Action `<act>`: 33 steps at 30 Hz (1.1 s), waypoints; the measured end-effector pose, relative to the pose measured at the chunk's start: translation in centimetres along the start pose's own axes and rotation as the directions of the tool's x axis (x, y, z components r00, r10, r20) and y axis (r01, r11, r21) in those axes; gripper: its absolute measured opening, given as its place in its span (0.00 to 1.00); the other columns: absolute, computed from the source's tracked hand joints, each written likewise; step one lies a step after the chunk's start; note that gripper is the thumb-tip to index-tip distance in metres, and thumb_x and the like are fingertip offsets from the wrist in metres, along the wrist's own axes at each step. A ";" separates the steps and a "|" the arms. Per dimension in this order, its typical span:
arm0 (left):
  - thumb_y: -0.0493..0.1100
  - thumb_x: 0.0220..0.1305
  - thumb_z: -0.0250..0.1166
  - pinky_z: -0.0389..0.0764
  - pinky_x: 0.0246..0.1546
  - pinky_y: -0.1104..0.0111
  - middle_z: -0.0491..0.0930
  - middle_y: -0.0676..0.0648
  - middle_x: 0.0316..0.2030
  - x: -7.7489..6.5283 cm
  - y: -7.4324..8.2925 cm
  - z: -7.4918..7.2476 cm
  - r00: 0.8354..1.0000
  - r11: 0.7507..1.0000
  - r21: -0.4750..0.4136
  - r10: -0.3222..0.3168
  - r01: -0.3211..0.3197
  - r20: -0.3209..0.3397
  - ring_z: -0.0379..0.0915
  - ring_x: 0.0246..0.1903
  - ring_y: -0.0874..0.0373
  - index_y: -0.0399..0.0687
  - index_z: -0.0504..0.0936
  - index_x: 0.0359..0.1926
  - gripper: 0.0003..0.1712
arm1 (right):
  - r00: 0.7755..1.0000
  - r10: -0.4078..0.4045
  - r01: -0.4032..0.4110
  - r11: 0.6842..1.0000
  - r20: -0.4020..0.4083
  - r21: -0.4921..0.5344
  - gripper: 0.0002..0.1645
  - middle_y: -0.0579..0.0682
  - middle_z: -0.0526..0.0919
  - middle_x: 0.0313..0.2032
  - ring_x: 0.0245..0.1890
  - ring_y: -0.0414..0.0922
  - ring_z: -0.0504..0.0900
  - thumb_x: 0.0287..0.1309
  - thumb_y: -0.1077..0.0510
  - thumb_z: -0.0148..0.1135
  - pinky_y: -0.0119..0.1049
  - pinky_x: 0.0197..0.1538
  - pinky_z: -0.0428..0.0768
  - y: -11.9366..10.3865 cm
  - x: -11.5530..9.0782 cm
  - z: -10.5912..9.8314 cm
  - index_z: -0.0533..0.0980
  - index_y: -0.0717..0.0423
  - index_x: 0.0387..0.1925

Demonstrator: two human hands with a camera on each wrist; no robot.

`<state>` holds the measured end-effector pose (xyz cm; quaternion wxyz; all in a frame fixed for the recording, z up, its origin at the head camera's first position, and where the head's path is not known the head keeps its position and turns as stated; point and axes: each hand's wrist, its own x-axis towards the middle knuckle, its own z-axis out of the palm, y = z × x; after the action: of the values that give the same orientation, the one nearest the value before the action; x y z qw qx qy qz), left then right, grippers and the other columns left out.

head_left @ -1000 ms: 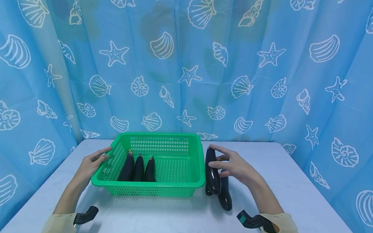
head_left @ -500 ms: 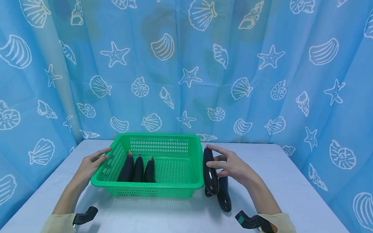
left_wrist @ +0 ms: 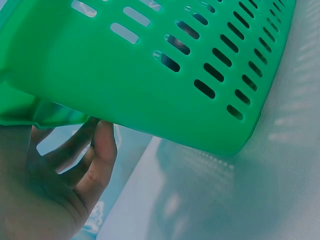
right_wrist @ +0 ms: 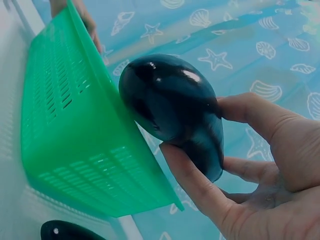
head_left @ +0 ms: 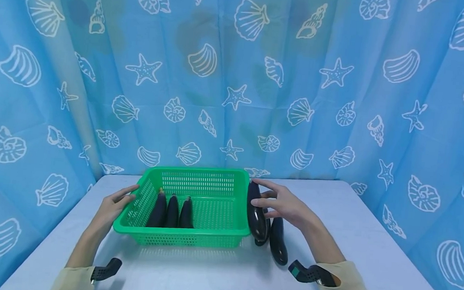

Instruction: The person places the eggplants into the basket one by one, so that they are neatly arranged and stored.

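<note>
A green plastic basket [head_left: 193, 233] with slotted walls stands on the table, holding several dark eggplants [head_left: 172, 210] at its left side. My left hand [head_left: 112, 206] grips the basket's left rim, thumb outside; in the left wrist view the thumb and fingers [left_wrist: 104, 142] meet the rim. My right hand [head_left: 288, 205] holds another glossy eggplant [head_left: 256, 212] between thumb and fingers, raised at the basket's right rim. In the right wrist view, that eggplant's rounded end [right_wrist: 165, 95] faces the camera beside the basket wall. Below the right hand, two more eggplants lie on the table, one [head_left: 278, 242] partly overlapped.
The white-covered table [head_left: 190, 277] extends around the basket. A blue curtain [head_left: 234, 118] with white shell and starfish prints hangs behind and along both sides. Black wrist devices [head_left: 107, 269] sit at both sleeves.
The right hand has moved slightly left with its eggplant, bringing it to the basket's right rim. More of the eggplant beneath shows now. The left hand stays on the rim.
</note>
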<state>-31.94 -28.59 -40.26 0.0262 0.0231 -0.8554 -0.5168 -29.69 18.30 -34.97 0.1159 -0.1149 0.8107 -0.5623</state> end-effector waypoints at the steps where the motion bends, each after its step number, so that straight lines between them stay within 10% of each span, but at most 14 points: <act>1: 0.61 0.73 0.51 0.58 0.72 0.43 0.55 0.38 0.75 0.0 0.0 0.0 1.000 1.000 0.000 -0.001 0.001 0.000 0.52 0.73 0.37 0.54 0.61 0.74 0.34 | 1.000 -0.005 0.005 1.000 0.004 0.000 0.46 0.60 0.71 0.61 0.56 0.53 0.77 0.56 0.44 0.70 0.51 0.55 0.83 -0.1 0.0 0.1 0.60 0.36 0.73; 33: 0.61 0.73 0.51 0.58 0.72 0.43 0.54 0.39 0.75 0.1 -0.1 0.0 1.000 1.000 -0.011 0.007 -0.007 0.004 0.52 0.73 0.37 0.55 0.61 0.74 0.35 | 0.998 -0.059 0.059 0.998 0.024 0.000 0.46 0.64 0.69 0.62 0.52 0.53 0.81 0.57 0.47 0.70 0.47 0.48 0.86 -2.7 2.4 2.9 0.59 0.39 0.73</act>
<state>-32.08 -28.63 -40.40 0.0263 0.0191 -0.8528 -0.5212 -30.92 14.00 -33.57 0.1089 -0.1456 0.8057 -0.5638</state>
